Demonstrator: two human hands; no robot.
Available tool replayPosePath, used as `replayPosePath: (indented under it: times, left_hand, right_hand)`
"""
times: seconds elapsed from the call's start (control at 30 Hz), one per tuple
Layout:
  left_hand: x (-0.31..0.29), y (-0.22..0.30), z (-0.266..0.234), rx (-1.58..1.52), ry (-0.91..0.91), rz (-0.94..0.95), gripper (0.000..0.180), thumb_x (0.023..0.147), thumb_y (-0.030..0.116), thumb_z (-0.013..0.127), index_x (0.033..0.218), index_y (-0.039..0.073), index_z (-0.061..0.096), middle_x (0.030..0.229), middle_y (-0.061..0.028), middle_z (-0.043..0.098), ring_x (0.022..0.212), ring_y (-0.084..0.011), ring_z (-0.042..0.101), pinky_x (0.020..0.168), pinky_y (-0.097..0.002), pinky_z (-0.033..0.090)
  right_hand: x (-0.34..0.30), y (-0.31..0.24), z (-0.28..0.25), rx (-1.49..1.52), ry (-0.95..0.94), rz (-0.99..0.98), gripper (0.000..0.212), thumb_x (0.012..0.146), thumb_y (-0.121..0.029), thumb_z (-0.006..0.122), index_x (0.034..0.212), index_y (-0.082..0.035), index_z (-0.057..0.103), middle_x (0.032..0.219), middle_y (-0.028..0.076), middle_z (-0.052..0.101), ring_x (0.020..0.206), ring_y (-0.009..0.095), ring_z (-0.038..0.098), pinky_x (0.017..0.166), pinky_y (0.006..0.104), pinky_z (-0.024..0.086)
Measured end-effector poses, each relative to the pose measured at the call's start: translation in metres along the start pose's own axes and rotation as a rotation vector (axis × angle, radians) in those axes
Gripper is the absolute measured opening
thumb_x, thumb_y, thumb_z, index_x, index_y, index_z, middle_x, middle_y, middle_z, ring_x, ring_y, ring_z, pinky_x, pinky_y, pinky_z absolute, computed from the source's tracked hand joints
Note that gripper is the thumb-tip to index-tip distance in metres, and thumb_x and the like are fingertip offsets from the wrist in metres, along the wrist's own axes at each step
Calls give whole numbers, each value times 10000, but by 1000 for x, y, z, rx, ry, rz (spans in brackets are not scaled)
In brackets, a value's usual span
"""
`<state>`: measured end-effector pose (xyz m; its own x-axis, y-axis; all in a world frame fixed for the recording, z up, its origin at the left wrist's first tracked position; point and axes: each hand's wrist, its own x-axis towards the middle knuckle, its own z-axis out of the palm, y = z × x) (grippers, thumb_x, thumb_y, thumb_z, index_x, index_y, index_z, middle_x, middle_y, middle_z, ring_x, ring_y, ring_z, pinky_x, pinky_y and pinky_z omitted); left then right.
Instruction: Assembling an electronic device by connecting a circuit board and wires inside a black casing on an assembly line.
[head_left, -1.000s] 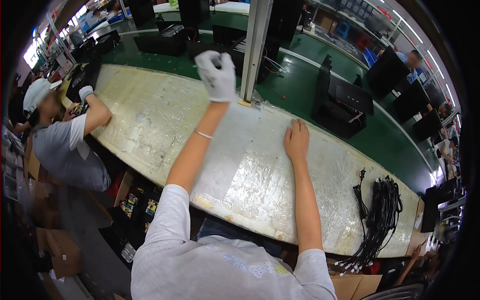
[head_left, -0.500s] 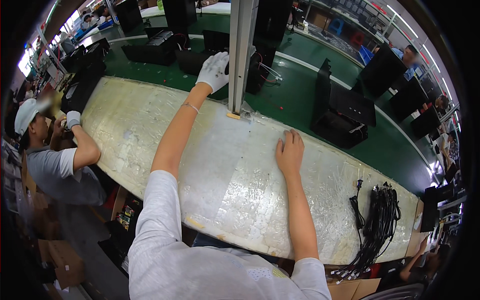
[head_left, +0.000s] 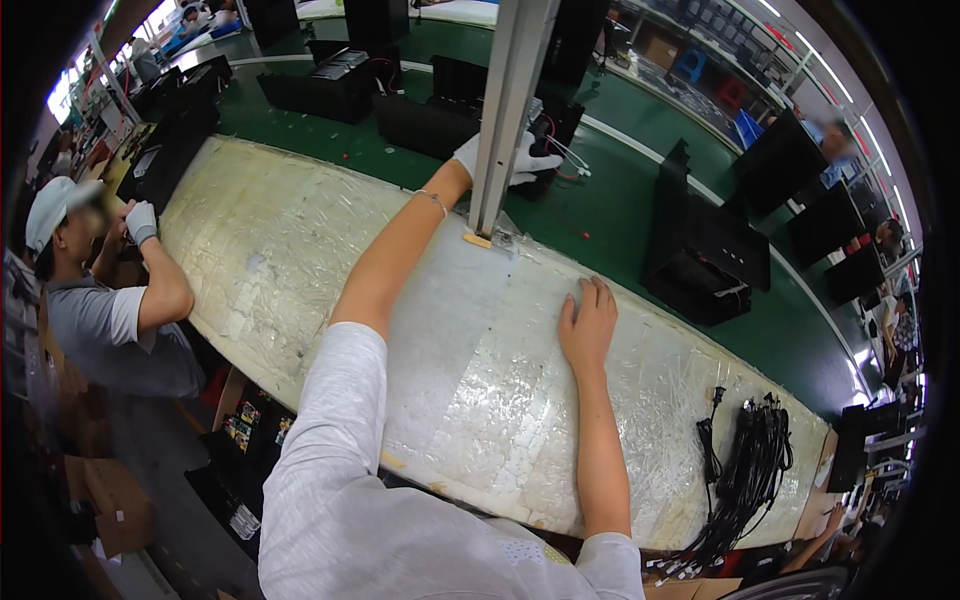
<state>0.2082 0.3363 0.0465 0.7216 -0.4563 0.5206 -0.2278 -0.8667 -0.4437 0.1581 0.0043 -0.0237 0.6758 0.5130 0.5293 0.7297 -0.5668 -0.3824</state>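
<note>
Both hands differ in their grip. Reaching far across the bench [head_left: 300,230], the left hand [head_left: 520,160], in a white glove, passes behind an upright metal post [head_left: 510,110] that hides the palm. Its gloved fingers [head_left: 545,162] show on the right of the post, stretched toward a black device [head_left: 550,125] with red and white wires on the green belt [head_left: 600,190]. Whether the grip has closed on anything cannot be told, because the post covers it.

Bare and open, the right hand [head_left: 588,325] lies flat, fingers together, palm down on the bench's wrinkled clear plastic cover, holding nothing.

At the near right end of the bench lies a bundle of black cables [head_left: 755,460], well apart from both hands. On the belt, far and right of the right hand, sits a black monitor shell [head_left: 705,260]. More black units [head_left: 330,85] stand on the far left of the belt.

At the left end of the bench, another person [head_left: 100,290] in a white cap and grey shirt has a gloved hand [head_left: 140,220] raised.
</note>
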Motion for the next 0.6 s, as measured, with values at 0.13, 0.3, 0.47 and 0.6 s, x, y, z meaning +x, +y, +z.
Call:
replayPosePath:
  times: [0.13,0.3,0.47,0.6]
  left_hand:
    - [13,-6,9,-121,68,83,542,853,417,654,1354,281,499,668,-144,496,623,-290,532,620,-448,454]
    - [23,0,-5,54,-136,94,445,855,339,642,1284,312,530,727,-133,532,644,-239,568,541,-380,445]
    - [33,9,-12,4,-48,244,407,865,317,612,1259,361,521,789,-99,524,697,-245,549,579,-427,466]
    - [30,-6,-3,-114,-75,284,356,845,433,607,1184,344,550,810,-92,533,761,-255,588,570,-430,485]
  right_hand:
    - [0,1,-1,0,-9,-14,331,861,-109,596,1171,-2,558,1275,231,528,1187,402,486,1018,460,371]
    - [1,-1,-4,-9,-16,-7,330,865,-107,590,1175,4,555,1284,237,520,1193,404,480,1019,463,369]
    - [2,2,-5,-36,-41,23,336,866,-107,588,1181,2,553,1298,237,511,1212,404,466,1024,463,364]
    - [4,-5,-3,1,-39,-2,338,866,-105,586,1185,0,554,1301,236,509,1215,406,466,1025,463,362]
